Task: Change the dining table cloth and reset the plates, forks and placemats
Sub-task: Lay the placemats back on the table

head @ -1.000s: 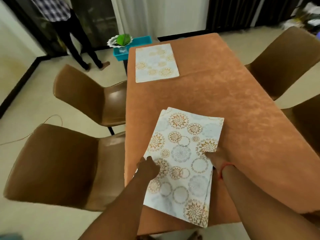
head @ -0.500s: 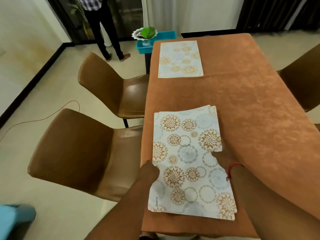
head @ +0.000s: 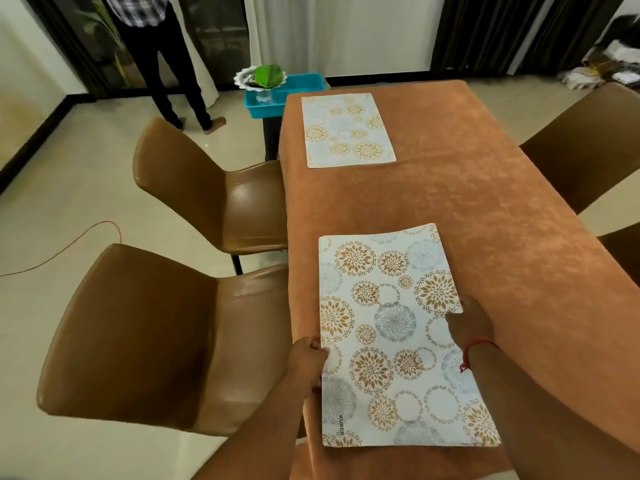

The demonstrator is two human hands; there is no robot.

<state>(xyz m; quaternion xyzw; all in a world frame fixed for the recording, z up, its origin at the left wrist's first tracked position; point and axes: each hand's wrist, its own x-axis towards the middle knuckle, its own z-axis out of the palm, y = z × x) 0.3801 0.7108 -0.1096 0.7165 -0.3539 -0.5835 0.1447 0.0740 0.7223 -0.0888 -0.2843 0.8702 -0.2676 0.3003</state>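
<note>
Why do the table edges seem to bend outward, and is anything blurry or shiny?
Head view: wide-angle lens bows the tablecloth edges; floor and near chair show soft glare; near placemat, held by left hand and right hand, looks sharp; far corners look soft.

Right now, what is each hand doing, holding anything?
Left hand: fingers curled on the left edge of the placemat stack, holding it.
Right hand: gripping the stack's right edge, thumb on top.
</note>
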